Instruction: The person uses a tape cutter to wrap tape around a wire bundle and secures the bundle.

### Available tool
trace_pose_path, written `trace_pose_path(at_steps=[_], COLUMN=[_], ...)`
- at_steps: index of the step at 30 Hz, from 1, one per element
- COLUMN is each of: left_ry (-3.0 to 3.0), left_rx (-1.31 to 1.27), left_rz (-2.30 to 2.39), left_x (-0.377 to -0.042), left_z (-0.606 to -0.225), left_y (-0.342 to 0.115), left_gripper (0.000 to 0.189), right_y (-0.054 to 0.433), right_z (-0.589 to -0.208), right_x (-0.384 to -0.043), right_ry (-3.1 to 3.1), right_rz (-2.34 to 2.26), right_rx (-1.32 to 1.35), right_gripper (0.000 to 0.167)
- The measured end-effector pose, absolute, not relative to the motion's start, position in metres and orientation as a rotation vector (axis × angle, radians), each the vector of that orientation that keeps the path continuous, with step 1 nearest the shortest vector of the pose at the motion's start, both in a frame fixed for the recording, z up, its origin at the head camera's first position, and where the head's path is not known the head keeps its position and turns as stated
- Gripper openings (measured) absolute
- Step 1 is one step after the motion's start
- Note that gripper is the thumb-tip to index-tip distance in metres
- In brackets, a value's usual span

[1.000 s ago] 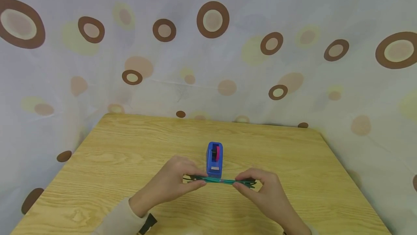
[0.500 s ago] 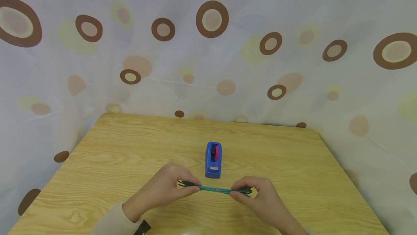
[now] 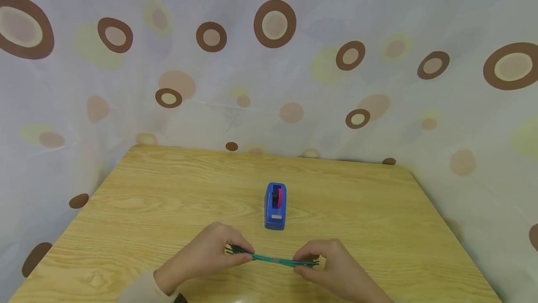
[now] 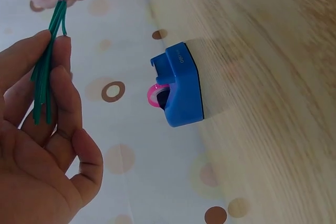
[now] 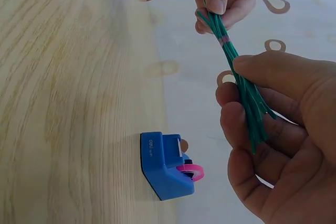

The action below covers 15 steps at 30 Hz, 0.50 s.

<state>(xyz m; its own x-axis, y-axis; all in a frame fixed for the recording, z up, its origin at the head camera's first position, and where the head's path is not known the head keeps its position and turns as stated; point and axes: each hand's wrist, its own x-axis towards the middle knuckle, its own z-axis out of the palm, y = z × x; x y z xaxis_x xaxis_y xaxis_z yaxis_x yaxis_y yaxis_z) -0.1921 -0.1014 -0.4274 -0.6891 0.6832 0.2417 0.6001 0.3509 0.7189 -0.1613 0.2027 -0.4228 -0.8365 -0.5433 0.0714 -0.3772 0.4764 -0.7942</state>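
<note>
A bundle of thin green wire-like strands (image 3: 273,260) is stretched between both hands, low over the near part of the table. Around its middle runs a narrow pinkish band (image 5: 224,40). My left hand (image 3: 210,256) pinches one end between thumb and fingers, and the loose strand tips stick out past the fingers. At the other end, my right hand (image 3: 329,268) pinches the strands the same way, their tips fanned slightly over its fingers in the right wrist view. Beyond the hands stands a blue tape dispenser (image 3: 275,224) with a pink-cored tape roll (image 5: 193,171).
The wood-grain table (image 3: 168,181) spreads around the hands and the dispenser. A pale curtain (image 3: 311,83) with brown-ringed dots hangs behind the table's far edge and along both sides.
Both hands have drawn back toward the near edge with the green bundle, away from the tape dispenser, which now shows fully. The grip at each end stays.
</note>
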Motion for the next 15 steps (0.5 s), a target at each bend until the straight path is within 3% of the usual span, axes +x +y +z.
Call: trace_pose_path(at_steps=[15], left_ry=[2.417], left_rx=[1.074], left_rz=[1.162], left_x=[-0.184], left_z=[-0.442], left_y=[-0.102], left_gripper=[0.007], right_y=[0.202], right_z=[-0.440], right_x=[-0.162], right_ry=[2.460], right_rz=[-1.248], right_rx=[-0.735], right_gripper=[0.006])
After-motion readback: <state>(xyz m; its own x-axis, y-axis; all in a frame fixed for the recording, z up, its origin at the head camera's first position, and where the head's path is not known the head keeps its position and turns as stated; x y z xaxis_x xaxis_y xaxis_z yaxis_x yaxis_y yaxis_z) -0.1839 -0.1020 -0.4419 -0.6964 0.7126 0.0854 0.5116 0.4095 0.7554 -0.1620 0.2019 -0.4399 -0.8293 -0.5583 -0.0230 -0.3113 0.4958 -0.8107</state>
